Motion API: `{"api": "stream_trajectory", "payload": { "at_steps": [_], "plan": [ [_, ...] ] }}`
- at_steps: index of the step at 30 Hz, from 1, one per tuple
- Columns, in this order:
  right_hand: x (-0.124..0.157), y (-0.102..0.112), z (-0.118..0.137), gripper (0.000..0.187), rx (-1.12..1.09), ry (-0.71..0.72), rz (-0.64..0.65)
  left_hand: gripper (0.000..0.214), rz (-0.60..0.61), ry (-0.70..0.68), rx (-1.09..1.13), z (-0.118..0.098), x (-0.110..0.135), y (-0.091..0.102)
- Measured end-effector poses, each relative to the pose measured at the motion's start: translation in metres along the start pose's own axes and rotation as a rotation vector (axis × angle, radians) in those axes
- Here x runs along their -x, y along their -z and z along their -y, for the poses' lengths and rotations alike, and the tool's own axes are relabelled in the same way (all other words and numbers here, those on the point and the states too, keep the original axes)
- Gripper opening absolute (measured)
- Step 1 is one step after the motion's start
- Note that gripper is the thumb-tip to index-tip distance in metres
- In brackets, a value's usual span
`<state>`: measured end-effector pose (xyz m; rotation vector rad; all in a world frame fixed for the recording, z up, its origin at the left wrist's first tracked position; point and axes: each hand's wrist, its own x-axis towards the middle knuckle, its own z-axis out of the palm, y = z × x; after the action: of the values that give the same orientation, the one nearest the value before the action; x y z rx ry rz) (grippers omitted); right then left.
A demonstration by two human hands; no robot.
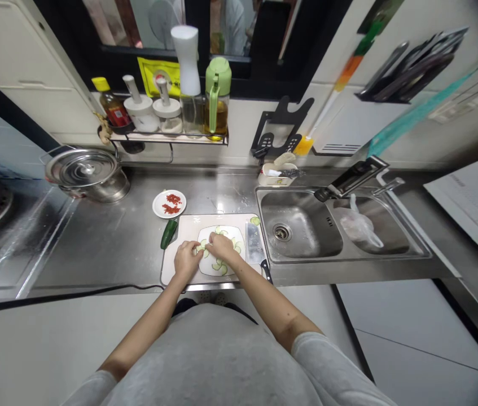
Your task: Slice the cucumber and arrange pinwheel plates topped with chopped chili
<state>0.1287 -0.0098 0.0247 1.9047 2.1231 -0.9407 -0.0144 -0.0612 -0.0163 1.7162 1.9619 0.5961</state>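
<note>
A white plate (234,232) with several pale green cucumber slices (220,267) sits on a light cutting board (188,225). My left hand (187,260) and my right hand (220,246) rest over the plate's left half, fingers curled together around slices at the plate's left edge. A cleaver (254,243) lies flat on the board's right side, blade away from me. Half a cucumber (169,233) lies on the counter just left of the board.
A small plate of red chopped pieces (169,204) stands behind the board. A lidded steel pot (84,173) sits at the left. The double sink (306,225) is on the right, a plastic bag (359,225) in its far basin. A rack of bottles (166,113) hangs above.
</note>
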Motion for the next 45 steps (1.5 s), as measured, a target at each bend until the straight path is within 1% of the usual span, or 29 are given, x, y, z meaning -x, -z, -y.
{"api": "stream_trajectory", "payload": {
  "at_steps": [8, 12, 18, 23, 32, 40, 45],
  "plan": [
    [0.001, 0.001, -0.009, 0.025, -0.040, -0.011, -0.055, 0.019, -0.025, -0.001, -0.013, -0.001, 0.001, 0.005],
    [-0.002, 0.003, -0.007, 0.023, -0.043, 0.009, -0.075, 0.019, -0.030, -0.006, -0.039, -0.003, 0.001, 0.004],
    [-0.009, 0.007, 0.004, 0.022, -0.012, -0.006, -0.058, 0.018, -0.033, 0.003, -0.055, -0.006, -0.001, 0.002],
    [-0.011, 0.007, 0.007, 0.023, 0.042, -0.024, -0.031, 0.016, -0.010, 0.034, -0.067, -0.007, -0.004, 0.000],
    [-0.013, 0.007, 0.006, 0.018, 0.037, -0.008, -0.033, 0.016, 0.008, 0.039, -0.070, -0.008, -0.004, 0.000],
    [-0.006, 0.005, -0.003, 0.020, -0.013, -0.004, -0.021, 0.016, 0.007, 0.045, -0.084, -0.007, -0.005, 0.001],
    [-0.004, 0.003, -0.003, 0.018, -0.020, -0.008, -0.031, 0.018, 0.001, 0.035, -0.086, -0.007, -0.005, 0.002]
  ]
}}
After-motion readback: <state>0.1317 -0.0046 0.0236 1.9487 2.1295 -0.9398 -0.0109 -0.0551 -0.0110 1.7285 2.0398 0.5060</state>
